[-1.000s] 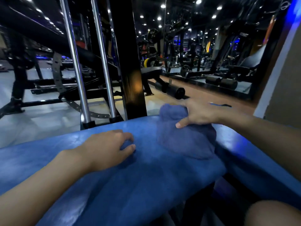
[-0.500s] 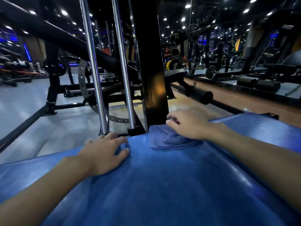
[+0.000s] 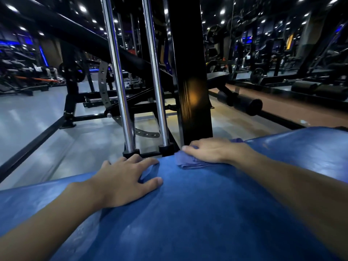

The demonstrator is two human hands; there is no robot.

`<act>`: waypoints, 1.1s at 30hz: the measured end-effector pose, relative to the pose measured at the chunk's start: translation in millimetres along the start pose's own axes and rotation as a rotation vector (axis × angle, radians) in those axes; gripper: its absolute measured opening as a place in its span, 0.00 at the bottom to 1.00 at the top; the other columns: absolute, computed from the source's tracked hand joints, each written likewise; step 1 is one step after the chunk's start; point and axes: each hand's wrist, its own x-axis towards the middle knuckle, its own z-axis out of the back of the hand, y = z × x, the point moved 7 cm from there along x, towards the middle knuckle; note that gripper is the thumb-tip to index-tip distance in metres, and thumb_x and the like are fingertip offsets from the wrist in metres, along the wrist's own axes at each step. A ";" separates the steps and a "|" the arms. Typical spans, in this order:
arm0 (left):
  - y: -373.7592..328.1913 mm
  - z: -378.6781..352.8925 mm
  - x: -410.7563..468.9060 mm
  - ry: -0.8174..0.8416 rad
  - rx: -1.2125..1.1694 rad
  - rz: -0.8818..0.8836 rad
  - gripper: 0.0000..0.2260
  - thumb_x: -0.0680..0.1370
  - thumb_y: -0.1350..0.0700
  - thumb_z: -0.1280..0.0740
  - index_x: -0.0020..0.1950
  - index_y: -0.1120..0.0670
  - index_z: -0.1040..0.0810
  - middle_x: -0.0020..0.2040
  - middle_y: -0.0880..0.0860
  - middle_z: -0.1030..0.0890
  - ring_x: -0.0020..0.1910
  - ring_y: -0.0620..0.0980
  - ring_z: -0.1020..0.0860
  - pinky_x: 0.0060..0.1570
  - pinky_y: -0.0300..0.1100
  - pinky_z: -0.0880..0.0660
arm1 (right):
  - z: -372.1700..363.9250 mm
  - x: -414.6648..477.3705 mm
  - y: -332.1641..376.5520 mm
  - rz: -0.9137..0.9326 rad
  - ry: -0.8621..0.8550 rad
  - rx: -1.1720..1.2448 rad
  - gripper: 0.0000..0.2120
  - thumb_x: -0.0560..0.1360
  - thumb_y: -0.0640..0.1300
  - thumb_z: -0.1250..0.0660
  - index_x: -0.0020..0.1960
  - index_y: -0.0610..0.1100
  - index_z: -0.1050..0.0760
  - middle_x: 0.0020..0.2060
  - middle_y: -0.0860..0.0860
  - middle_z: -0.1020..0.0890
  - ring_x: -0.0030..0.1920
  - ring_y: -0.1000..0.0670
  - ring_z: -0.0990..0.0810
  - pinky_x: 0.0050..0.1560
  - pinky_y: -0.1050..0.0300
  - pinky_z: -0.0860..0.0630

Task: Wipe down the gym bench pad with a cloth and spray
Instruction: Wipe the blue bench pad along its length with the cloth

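Head view: wiping under way at the far edge of the glossy blue vinyl bench pad [image 3: 197, 213], which fills the lower frame. Right hand [image 3: 212, 150] laid flat, fingers stretched forward and fairly close together, pressing down on the folded purple-blue cloth [image 3: 186, 162]; cloth bunched under the palm and fingertips, lying on the pad's far rim just in front of the black steel upright post [image 3: 190, 72]. Left hand [image 3: 126, 179] spread wide and empty, palm down on the pad near the same rim, well apart from the cloth, apparently bracing. Two chrome guide rods [image 3: 120, 91] standing just beyond the edge, grey gym floor [image 3: 37, 129] behind. No spray bottle anywhere in sight. Faint pale smears on the near surface, possibly moisture; hard to tell. Likely next: drawing the cloth back or sideways along the rim under steady pressure, without letting it slip off the edge toward the post. Against the frame half a second earlier: cloth and right hand pushed slightly further out toward the rim, cloth more compressed; left hand in much the same place, fingers a little wider.
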 end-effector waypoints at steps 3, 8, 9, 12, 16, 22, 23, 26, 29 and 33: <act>-0.2 2.4 -0.8 -0.002 -0.016 0.008 0.37 0.66 0.22 0.59 0.73 0.32 0.46 0.68 0.38 0.34 0.67 0.45 0.31 0.64 0.53 0.34 | -7.0 2.1 27.5 0.100 -0.072 -0.079 0.29 0.75 0.71 0.57 0.63 0.59 0.28 0.61 0.51 0.23 0.59 0.44 0.25 0.58 0.40 0.34; 20.2 4.4 -13.4 0.024 0.002 0.058 0.38 0.63 0.20 0.62 0.72 0.28 0.48 0.68 0.39 0.34 0.66 0.46 0.29 0.65 0.55 0.34 | -2.8 -5.2 -0.3 0.161 -0.067 0.007 0.22 0.77 0.67 0.54 0.56 0.59 0.27 0.54 0.52 0.21 0.55 0.46 0.24 0.58 0.43 0.29; 25.1 2.7 -15.5 0.040 -0.018 0.068 0.38 0.62 0.19 0.62 0.72 0.27 0.49 0.67 0.39 0.33 0.64 0.47 0.28 0.64 0.56 0.33 | -0.9 -5.8 -10.9 0.146 -0.067 0.042 0.19 0.77 0.66 0.53 0.51 0.58 0.27 0.50 0.53 0.21 0.53 0.47 0.23 0.57 0.43 0.28; 29.2 -1.9 -16.6 0.055 -0.052 0.064 0.37 0.63 0.18 0.60 0.72 0.26 0.51 0.66 0.38 0.33 0.64 0.47 0.29 0.64 0.56 0.32 | 2.5 -7.1 -25.3 0.052 -0.053 0.048 0.20 0.76 0.68 0.54 0.49 0.60 0.28 0.49 0.55 0.21 0.53 0.49 0.24 0.57 0.45 0.29; 28.4 0.2 -10.7 0.052 -0.083 0.057 0.35 0.65 0.20 0.54 0.72 0.27 0.46 0.57 0.37 0.32 0.57 0.45 0.27 0.61 0.55 0.30 | -1.1 -9.8 7.9 0.038 -0.068 -0.069 0.26 0.74 0.70 0.57 0.58 0.59 0.30 0.55 0.53 0.24 0.56 0.45 0.25 0.59 0.41 0.31; 27.1 18.9 -8.4 -0.066 -0.096 0.085 0.24 0.79 0.33 0.46 0.73 0.37 0.36 0.68 0.42 0.29 0.64 0.48 0.26 0.57 0.43 0.31 | -13.9 -18.2 61.4 0.187 -0.093 -0.077 0.27 0.77 0.68 0.57 0.70 0.58 0.35 0.66 0.51 0.27 0.66 0.44 0.30 0.67 0.37 0.41; 23.2 25.2 -5.3 -0.119 -0.106 0.078 0.22 0.80 0.35 0.46 0.72 0.39 0.33 0.68 0.43 0.27 0.64 0.49 0.26 0.57 0.43 0.30 | -11.8 -22.2 58.4 0.186 -0.096 -0.071 0.28 0.78 0.67 0.57 0.71 0.58 0.36 0.69 0.52 0.29 0.70 0.44 0.33 0.70 0.36 0.47; -5.2 45.8 12.4 -0.271 -0.219 -0.009 0.19 0.80 0.39 0.44 0.66 0.44 0.26 0.57 0.44 0.22 0.58 0.50 0.23 0.57 0.48 0.26 | -1.9 -40.3 34.2 0.120 -0.105 -0.094 0.30 0.79 0.67 0.61 0.76 0.59 0.43 0.79 0.53 0.43 0.79 0.47 0.51 0.73 0.33 0.62; -52.3 55.0 46.9 -0.303 -0.308 -0.103 0.14 0.81 0.46 0.41 0.61 0.48 0.21 0.52 0.50 0.19 0.55 0.54 0.21 0.55 0.48 0.25 | -5.8 -62.3 -9.2 -0.042 -0.069 -0.091 0.32 0.77 0.69 0.61 0.78 0.58 0.52 0.80 0.51 0.52 0.79 0.46 0.56 0.74 0.34 0.58; -101.6 32.4 92.1 -0.143 -0.325 -0.112 0.21 0.81 0.38 0.46 0.68 0.46 0.26 0.63 0.54 0.21 0.63 0.56 0.24 0.62 0.50 0.28 | -15.2 -93.7 -36.7 -0.165 -0.163 0.036 0.37 0.78 0.67 0.56 0.79 0.49 0.61 0.80 0.49 0.51 0.79 0.50 0.53 0.76 0.43 0.52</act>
